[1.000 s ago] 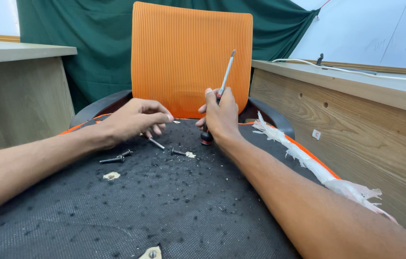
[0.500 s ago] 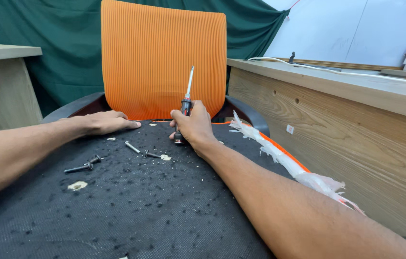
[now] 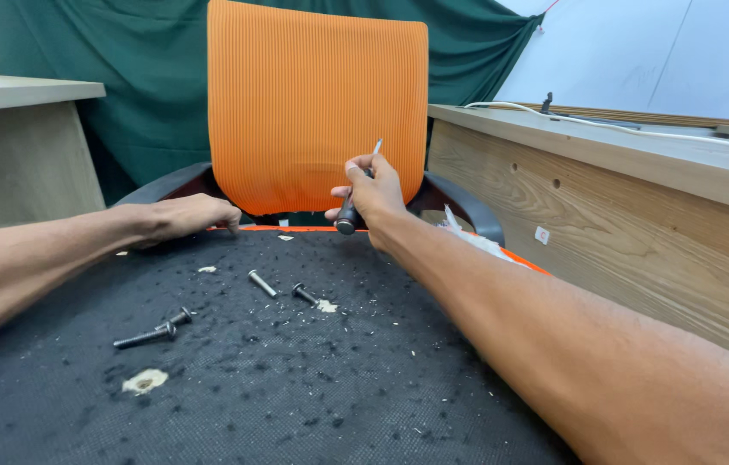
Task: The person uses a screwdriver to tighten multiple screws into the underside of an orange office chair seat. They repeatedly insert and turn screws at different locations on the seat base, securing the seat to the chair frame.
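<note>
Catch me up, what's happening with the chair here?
A person is working over a black mesh chair seat in front of its orange backrest. The right hand grips a dark-handled screwdriver near the joint between seat and backrest, shaft pointing up. The left hand rests palm down at the seat's rear edge, holding nothing. Several loose bolts and pale debris flecks lie on the seat. Wooden benches stand on either side.
</note>
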